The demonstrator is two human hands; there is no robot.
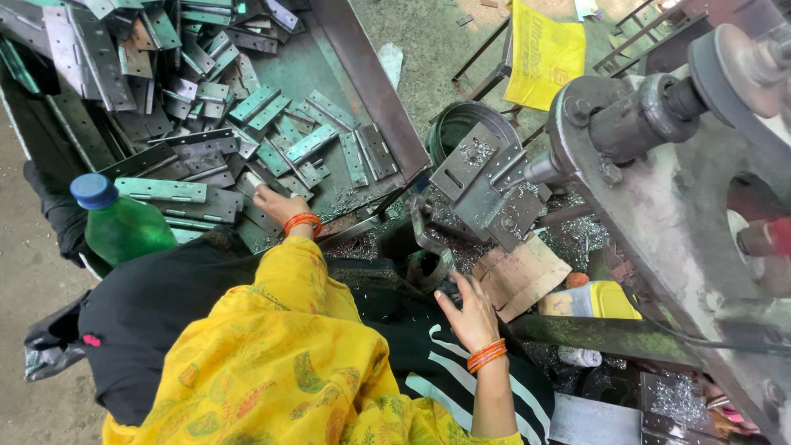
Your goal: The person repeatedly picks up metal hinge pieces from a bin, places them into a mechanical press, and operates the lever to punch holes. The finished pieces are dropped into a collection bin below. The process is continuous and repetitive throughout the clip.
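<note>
A metal tray (pixel 375 82) holds a heap of grey-green hinge plates (pixel 247 107). My left hand (pixel 276 206), an orange bangle at its wrist, reaches into the tray's near edge and lies on one hinge plate (pixel 247 216). Its fingers are partly hidden, so I cannot tell whether they grip the plate. My right hand (pixel 470 311), also with orange bangles, has its fingers spread. They touch the lower end of a curved dark metal lever (pixel 424 235) in front of a machine's clamp block (pixel 486 177).
A green plastic bottle (pixel 124 227) with a blue cap stands at the left by the tray. The heavy machine body (pixel 676 189) fills the right side. Metal shavings (pixel 577 235), a cardboard piece (pixel 519 276), a yellow container (pixel 610 301) and a round bucket (pixel 461 124) sit around the clamp.
</note>
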